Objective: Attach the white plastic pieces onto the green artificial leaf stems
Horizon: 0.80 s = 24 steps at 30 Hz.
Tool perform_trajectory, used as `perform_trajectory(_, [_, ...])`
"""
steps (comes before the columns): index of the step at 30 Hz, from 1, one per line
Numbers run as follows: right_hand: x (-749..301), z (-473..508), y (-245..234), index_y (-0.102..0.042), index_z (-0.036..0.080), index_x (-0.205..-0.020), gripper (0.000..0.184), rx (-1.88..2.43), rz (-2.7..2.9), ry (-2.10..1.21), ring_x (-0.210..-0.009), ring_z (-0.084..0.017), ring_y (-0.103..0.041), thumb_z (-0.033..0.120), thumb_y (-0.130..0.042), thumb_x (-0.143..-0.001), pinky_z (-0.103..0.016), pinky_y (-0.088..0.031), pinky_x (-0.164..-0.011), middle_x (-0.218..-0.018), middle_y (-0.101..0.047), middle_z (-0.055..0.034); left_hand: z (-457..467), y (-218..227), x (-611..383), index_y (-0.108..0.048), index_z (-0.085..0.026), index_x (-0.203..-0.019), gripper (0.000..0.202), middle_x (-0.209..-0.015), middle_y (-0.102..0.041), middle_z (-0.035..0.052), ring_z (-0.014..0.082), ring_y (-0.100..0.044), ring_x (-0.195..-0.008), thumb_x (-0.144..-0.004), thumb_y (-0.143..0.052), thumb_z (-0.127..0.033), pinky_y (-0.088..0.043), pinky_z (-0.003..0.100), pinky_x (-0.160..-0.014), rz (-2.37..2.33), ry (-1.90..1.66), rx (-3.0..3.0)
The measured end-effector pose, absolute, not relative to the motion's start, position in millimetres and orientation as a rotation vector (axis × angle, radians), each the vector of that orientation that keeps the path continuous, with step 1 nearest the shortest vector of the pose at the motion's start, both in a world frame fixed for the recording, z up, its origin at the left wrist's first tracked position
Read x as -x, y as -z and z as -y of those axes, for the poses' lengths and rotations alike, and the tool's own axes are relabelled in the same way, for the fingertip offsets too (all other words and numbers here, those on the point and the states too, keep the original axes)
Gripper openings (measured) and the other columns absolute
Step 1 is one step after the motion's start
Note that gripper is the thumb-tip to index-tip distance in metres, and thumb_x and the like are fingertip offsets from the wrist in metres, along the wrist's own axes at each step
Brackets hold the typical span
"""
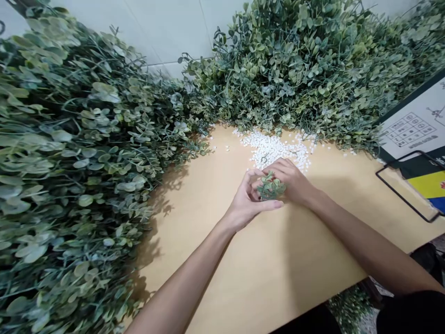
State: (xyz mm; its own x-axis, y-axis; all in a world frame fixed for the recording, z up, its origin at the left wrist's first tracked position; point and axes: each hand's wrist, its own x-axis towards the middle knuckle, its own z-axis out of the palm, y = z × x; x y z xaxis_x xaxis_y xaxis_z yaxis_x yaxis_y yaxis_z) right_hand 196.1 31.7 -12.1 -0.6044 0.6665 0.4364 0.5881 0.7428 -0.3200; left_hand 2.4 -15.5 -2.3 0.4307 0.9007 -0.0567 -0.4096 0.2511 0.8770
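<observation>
A small sprig of artificial leaves (271, 186) stands between my two hands above the wooden table. My left hand (251, 197) curves around the sprig's lower part, thumb stretched along its near side and fingers curled behind. On the far right side of the sprig, my right hand (287, 177) is bent with its fingers closed; its fingertips are hidden behind the leaves. Just beyond my hands lies a spread of small white pieces (269, 146), with a few thin green bits among them.
Big heaps of artificial foliage (79, 153) line the left side and the back (295, 69) of the table (215, 269). At right are a box with printed signs (410, 130) and a black wire frame (399, 197). A pale tiled wall (170, 28) rises behind.
</observation>
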Motion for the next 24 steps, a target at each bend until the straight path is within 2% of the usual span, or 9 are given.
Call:
perform_trajectory(2, [-197, -32, 12, -0.070, 0.020, -0.111, 0.017, 0.969, 2.367, -0.194, -0.104, -0.029, -0.061, 0.020, -0.056, -0.101, -0.043, -0.048, -0.092, -0.108, -0.075, -0.0118, 16, 2, -3, -0.047, -0.028, -0.115, 0.076, -0.096, -0.073, -0.0036, 0.0125, -0.070, -0.082, -0.062, -0.098, -0.014, -0.055, 0.024, -0.075, -0.647, -0.997, -0.869])
perform_trajectory(6, [-201, -31, 10, -0.068, 0.022, -0.114, 0.022, 0.969, 2.129, -0.233, -0.106, -0.027, -0.064, 0.019, -0.049, -0.104, -0.043, -0.052, -0.094, -0.110, -0.073, -0.0110, 15, 2, -3, -0.054, -0.024, -0.114, 0.050, -0.092, -0.071, -0.0017, 0.0128, -0.067, -0.070, -0.079, -0.089, -0.034, -0.059, 0.029, -0.068, -0.644, -1.021, -0.798])
perform_trajectory(8, [-201, -29, 7, -0.067, 0.024, -0.113, 0.023, 0.976, 1.979, -0.295, -0.105, -0.025, -0.067, 0.018, -0.046, -0.105, -0.042, -0.055, -0.094, -0.109, -0.072, -0.0100, 15, 3, -4, -0.059, -0.023, -0.114, 0.043, -0.089, -0.069, -0.0007, 0.0138, -0.067, -0.070, -0.083, -0.086, -0.037, -0.059, 0.030, -0.067, -0.675, -1.043, -0.776])
perform_trajectory(13, [-198, -25, 2, -0.068, 0.024, -0.109, 0.012, 0.976, 1.669, -0.620, -0.096, -0.022, -0.071, 0.029, -0.065, -0.099, -0.040, -0.060, -0.090, -0.109, -0.072, -0.0068, 17, 5, -7, -0.070, -0.017, -0.107, 0.032, -0.095, -0.068, 0.0030, 0.0129, -0.065, -0.075, -0.086, -0.083, -0.037, -0.060, 0.028, -0.069, -0.730, -1.095, -0.805])
perform_trajectory(18, [-193, -24, 0, -0.070, 0.024, -0.102, 0.021, 0.911, 1.396, -1.000, -0.097, -0.019, -0.073, 0.035, -0.081, -0.088, -0.038, -0.061, -0.095, -0.101, -0.075, -0.0039, 18, 7, -10, -0.072, -0.018, -0.098, 0.026, -0.089, -0.069, 0.0024, 0.0129, -0.065, -0.078, -0.087, -0.081, -0.041, -0.056, 0.025, -0.071, -0.780, -1.164, -0.846])
perform_trajectory(24, [-193, -25, -4, -0.072, 0.022, -0.101, 0.034, 0.875, 1.237, -1.291, -0.082, -0.015, -0.073, 0.040, -0.090, -0.078, -0.031, -0.064, -0.076, -0.096, -0.076, -0.0035, 17, 10, -11, -0.073, -0.021, -0.101, 0.028, -0.087, -0.066, 0.0002, 0.0101, -0.060, -0.075, -0.085, -0.083, -0.041, -0.053, 0.021, -0.070, -0.806, -1.209, -0.830])
